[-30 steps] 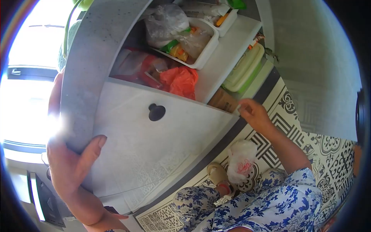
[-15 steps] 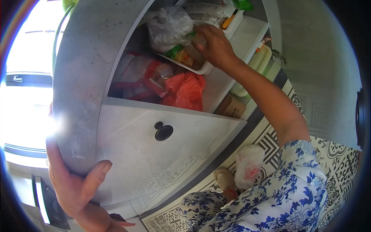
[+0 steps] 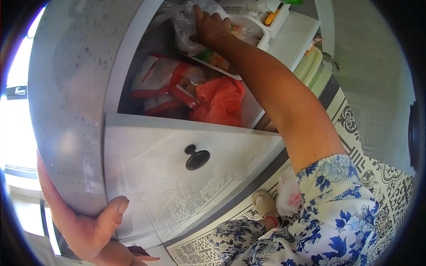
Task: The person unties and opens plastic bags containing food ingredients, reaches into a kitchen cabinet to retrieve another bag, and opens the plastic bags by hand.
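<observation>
My right hand [image 3: 212, 29] is inside the open drawer, on a clear plastic bag [image 3: 182, 29]. Its index finger and thumb are spread apart over the film. Under that bag, a white plastic tray [image 3: 265, 43] holds small packets, one of them green and orange [image 3: 217, 58]. My left hand [image 3: 88, 226] rests at the edge of the grey countertop [image 3: 75, 88], thumb stretched out on the near side; its other fingers are partly hidden. A crumpled red plastic bag [image 3: 219, 102] and a red-and-white package [image 3: 162, 80] lie nearer the drawer front.
The drawer front [image 3: 146, 150] carries a dark round knob [image 3: 197, 158]. Light green lidded containers [image 3: 309, 66] sit lower, beside the drawer. On the patterned floor, a white plastic bag [image 3: 288, 195] lies beside a beige shoe [image 3: 264, 205].
My right hand has moved left from the tray's packets onto the clear bag, which now lies farther back and flatter. My left hand stays at the countertop edge. The view has shifted slightly.
</observation>
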Demonstrator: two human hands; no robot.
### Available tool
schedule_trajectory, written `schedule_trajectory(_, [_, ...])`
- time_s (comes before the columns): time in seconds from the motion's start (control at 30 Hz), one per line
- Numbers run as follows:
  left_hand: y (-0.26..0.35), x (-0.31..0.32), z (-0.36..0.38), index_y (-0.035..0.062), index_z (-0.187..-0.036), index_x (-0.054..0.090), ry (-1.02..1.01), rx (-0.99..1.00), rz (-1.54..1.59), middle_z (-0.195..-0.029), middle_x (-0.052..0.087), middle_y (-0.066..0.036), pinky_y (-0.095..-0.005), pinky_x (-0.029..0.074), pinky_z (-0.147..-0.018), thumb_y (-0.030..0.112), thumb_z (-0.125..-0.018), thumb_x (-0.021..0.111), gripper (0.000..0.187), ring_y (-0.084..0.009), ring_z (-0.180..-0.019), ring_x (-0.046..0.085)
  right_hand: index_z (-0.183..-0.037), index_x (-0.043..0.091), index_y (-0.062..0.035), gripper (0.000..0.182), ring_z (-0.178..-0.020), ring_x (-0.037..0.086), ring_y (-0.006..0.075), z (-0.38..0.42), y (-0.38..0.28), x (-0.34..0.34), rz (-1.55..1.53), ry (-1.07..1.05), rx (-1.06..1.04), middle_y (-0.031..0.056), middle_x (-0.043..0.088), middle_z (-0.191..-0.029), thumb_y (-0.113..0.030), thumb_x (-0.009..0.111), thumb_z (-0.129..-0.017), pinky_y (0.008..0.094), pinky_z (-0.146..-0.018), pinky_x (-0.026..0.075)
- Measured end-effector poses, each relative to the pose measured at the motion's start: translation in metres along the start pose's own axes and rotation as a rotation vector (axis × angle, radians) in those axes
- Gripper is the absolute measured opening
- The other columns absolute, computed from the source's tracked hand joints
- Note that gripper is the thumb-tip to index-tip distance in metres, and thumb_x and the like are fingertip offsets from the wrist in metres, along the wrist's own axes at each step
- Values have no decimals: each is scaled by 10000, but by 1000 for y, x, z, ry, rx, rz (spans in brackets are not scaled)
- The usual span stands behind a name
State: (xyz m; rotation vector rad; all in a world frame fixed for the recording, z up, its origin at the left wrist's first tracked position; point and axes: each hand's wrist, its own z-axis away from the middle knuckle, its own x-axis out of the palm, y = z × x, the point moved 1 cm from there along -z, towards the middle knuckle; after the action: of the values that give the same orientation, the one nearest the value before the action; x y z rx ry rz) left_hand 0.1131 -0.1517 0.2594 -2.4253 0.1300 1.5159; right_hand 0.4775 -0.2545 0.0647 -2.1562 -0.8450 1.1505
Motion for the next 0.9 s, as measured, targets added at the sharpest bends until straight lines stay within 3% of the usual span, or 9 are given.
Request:
schedule_trajectory(0.13, [-3, -3, 3, 48, -1423, 183, 69, -4, 10, -1322, 402, -177, -406, 349, -975, 294, -587, 799, 1067, -307, -1179, 438, -1406, 237, -128, 799, -1163, 469, 275, 0, -14, -1, 54, 27, 12, 88, 534, -1244, -427, 630, -777, 522, -874, 302])
schedule_trajectory(0.2, [-8, 1, 3, 48, -1423, 186, 76, -2, 36, -1317, 406, -173, -402, 349, -974, 295, -582, 801, 1070, -304, -1177, 438, -1241, 520, -97, 487, -1100, 519, 313, 9, -28, -17, 165, 178, 67, 165, 531, -1209, -364, 564, -836, 429, -941, 398])
schedule_trajectory(0.33, [-15, 2, -2, 50, -1422, 190, 69, 22, 49, -1306, 414, -165, -399, 350, -972, 301, -572, 806, 1080, -300, -1170, 442, -1314, 407, -166, 621, -1122, 522, 285, -30, -10, 21, 214, -116, -9, 141, 550, -1215, -422, 601, -783, 526, -929, 319])
schedule_trajectory(0.4, [-16, 2, -2, 52, -1422, 191, 71, 10, 43, -1303, 417, -164, -400, 353, -969, 304, -569, 808, 1083, -300, -1166, 446, -1205, 533, -154, 468, -1059, 571, 276, -39, -1, 24, 188, -185, -62, 132, 617, -1105, -396, 554, -805, 546, -938, 287])
schedule_trajectory(0.5, [-14, 3, -5, 55, -1422, 195, 56, -4, 45, -1294, 425, -164, -404, 365, -958, 303, -563, 810, 1085, -303, -1147, 463, -1124, 596, -145, 392, -1031, 587, 290, -53, 9, 29, 35, -37, 31, 130, 619, -1105, -374, 524, -814, 516, -963, 304])
schedule_trajectory(0.63, [-15, 5, -5, 64, -1418, 208, 76, 8, 77, -1273, 439, -173, -413, 394, -926, 291, -571, 799, 1058, -310, -1098, 506, -1188, 561, -72, 405, -1043, 555, 319, -81, 18, 8, -187, -187, 43, 183, 565, -1137, -297, 544, -853, 434, -885, 435])
schedule_trajectory(0.7, [-16, 0, -6, 68, -1418, 208, 36, 18, 20, -1271, 441, -175, -415, 401, -921, 281, -582, 789, 1040, -312, -1083, 520, -1104, 604, -42, 312, -968, 589, 326, -112, 33, 29, 212, 276, -506, 200, 593, -1053, -209, 529, -852, 430, -828, 468])
schedule_trajectory(0.8, [-19, -2, -7, 77, -1419, 202, -9, 49, -54, -1271, 443, -179, -419, 410, -917, 263, -604, 771, 1012, -318, -1060, 541, -1094, 613, -54, 290, -940, 600, 327, -119, 38, 4, 78, 437, -569, 202, 601, -1030, -182, 509, -855, 428, -827, 473])
schedule_trajectory(0.9, [-22, -3, -7, 83, -1422, 192, -33, 103, -82, -1275, 443, -182, -421, 413, -919, 252, -615, 760, 1002, -325, -1051, 550, -1108, 607, -60, 299, -940, 600, 328, -116, 32, 1, 158, 383, -567, 202, 601, -1036, -187, 511, -855, 430, -828, 472])
